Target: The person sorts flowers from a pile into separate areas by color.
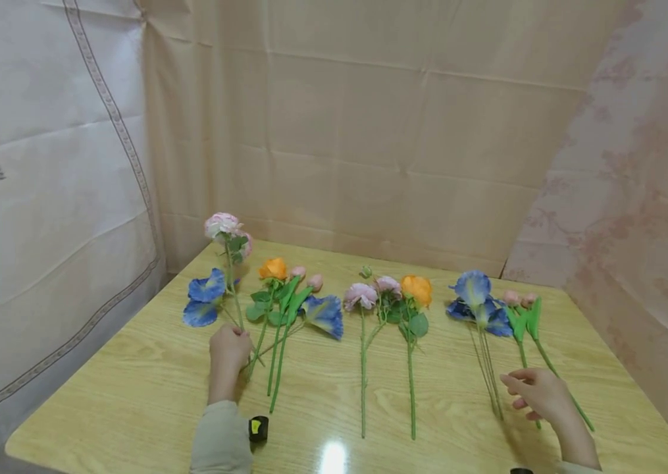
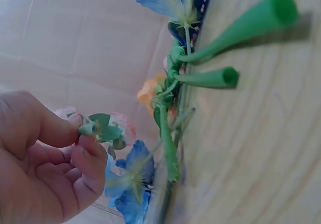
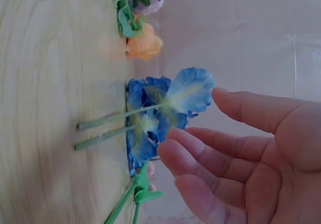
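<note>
Several artificial flowers are lying sorted in clusters along the surface (image 1: 132, 395)'s far edge, while the left hand (image 1: 228, 352) is pinching a pink flower stem (image 1: 231, 289) upright near the far left corner and the right hand (image 1: 541, 394), fingers relaxed, is hovering over the blue flower stems (image 1: 490, 375), nothing gathered yet.

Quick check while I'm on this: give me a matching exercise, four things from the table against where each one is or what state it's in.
Things:
1. left hand
2. right hand
3. pale pink flower
4. single orange flower

States:
A. lying flat near the table's middle
B. open, fingers spread by the blue flower stems
C. pinching a green stem
D. raised upright above the table

Pairs: 1-C, 2-B, 3-D, 4-A
</note>
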Motion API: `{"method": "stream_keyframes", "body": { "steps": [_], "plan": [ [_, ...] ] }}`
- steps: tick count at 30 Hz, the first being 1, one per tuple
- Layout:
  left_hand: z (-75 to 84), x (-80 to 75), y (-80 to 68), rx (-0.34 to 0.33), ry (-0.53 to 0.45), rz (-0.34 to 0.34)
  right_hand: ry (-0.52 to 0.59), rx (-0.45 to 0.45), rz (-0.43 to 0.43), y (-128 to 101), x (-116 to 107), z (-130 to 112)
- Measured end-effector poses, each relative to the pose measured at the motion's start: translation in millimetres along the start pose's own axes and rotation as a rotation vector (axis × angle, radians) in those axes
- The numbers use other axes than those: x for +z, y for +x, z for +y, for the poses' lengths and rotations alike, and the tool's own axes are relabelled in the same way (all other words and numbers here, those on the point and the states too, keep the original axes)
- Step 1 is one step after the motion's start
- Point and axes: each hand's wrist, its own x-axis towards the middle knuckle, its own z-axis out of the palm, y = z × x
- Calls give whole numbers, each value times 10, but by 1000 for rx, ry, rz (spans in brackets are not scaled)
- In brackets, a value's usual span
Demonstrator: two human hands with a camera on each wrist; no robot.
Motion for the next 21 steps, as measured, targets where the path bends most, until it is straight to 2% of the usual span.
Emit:
{"method": "stream_keyframes", "body": {
  "steps": [4, 7, 9, 12, 16, 21],
  "plan": [
    [67, 21, -36, 27, -87, 35, -16, -45, 29, -20, 53, -48],
    [127, 47, -76, 79, -124, 60, 0, -76, 46, -29, 116, -94],
    [172, 70, -104, 114, -153, 50, 11, -95, 47, -39, 162, -128],
    [246, 118, -139, 141, -244, -20, 23, -118, 56, -50, 238, -189],
    [362, 215, -188, 164, -349, -126, -15, -185, 64, -71, 354, -307],
    [532, 360, -295, 247, -396, -223, -46, -279, 87, -129, 555, -561]
  ]
}}
